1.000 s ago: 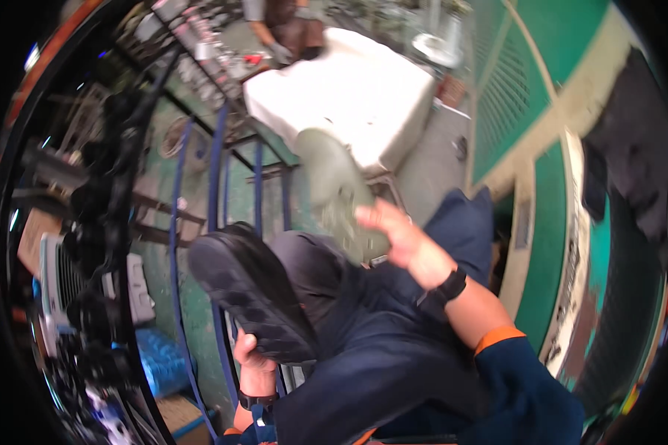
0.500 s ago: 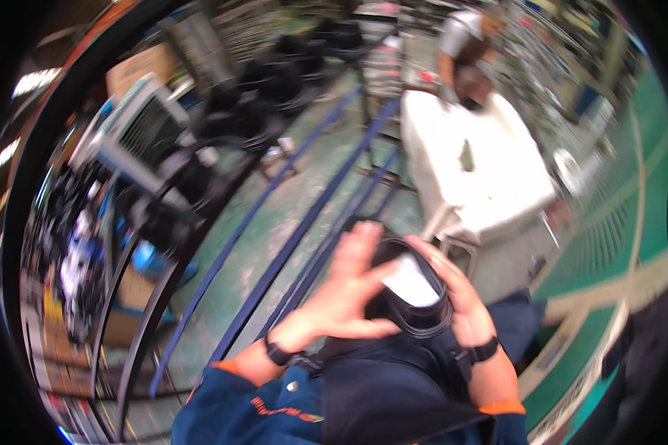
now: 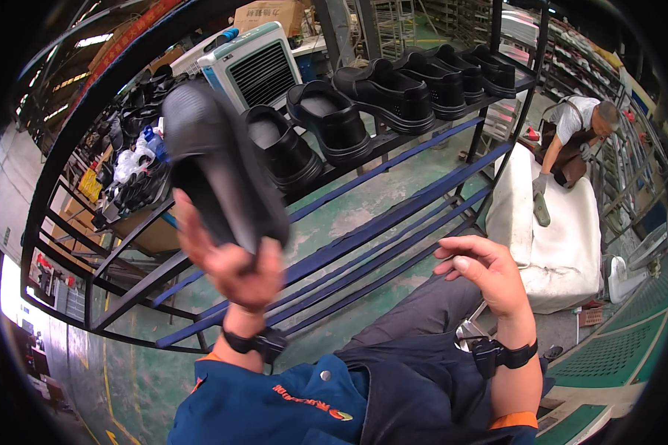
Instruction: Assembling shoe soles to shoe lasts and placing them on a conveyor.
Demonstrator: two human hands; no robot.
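A black slip-on shoe (image 3: 222, 148), blurred by motion, is held up on the left, tilted with its opening toward me. My left hand (image 3: 234, 271) grips it by the heel end, fingers along its side. In front of the rack, my right hand (image 3: 493, 274) is raised with its fingers loosely bent and apart, nothing in them. Several black shoes stand in a row on the upper bar of a dark metal rack (image 3: 423, 178); the nearest standing shoe (image 3: 282, 152) is just right of the held one.
Blue lower rails (image 3: 378, 226) cross ahead of me. Behind the rack are a grey-white air cooler (image 3: 263, 74) and a carton (image 3: 267, 16). At right, a gloved person (image 3: 578, 133) bends over a white-covered surface (image 3: 556, 259), holding a green sole-shaped piece. A green conveyor (image 3: 608, 356) lies lower right.
The shoe, earlier between both hands near my lap, is now raised to the left in my left hand. My right hand has let go. The view has turned left toward the rack.
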